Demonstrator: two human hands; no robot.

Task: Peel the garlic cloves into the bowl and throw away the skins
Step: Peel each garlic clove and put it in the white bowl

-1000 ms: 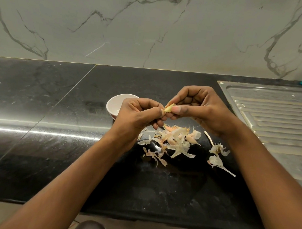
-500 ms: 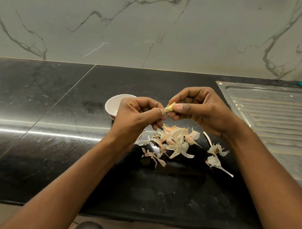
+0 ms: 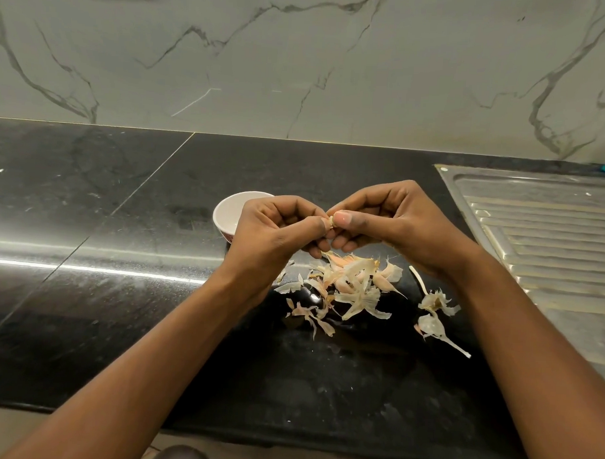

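Both hands are meeting above the middle of the dark worktop (image 3: 120, 291); the left hand (image 3: 277, 228) is curling its fingers inward and pressing its thumb tip against the garlic clove (image 3: 331, 220), while the right hand (image 3: 387, 222) is pinching the same clove between thumb and forefinger; only a small pale end of the clove is showing between the two thumbs, so how much skin is clinging to it I cannot tell. The white bowl (image 3: 231, 209) is standing on the worktop at about ten o'clock from the left hand, partly hidden behind its knuckles; what is lying inside it is not showing. The peeled skins (image 3: 354, 282) are lying in a loose heap on the worktop at six o'clock from the clove, directly under the hands; a few more papery pieces with a thin stalk (image 3: 435, 302) are lying apart from the heap at about three o'clock from it, just beside the right wrist. A steel draining board (image 3: 551, 238) is running along the worktop at three o'clock from the right hand; a marble-veined wall (image 3: 300, 57) is rising behind everything at twelve o'clock.
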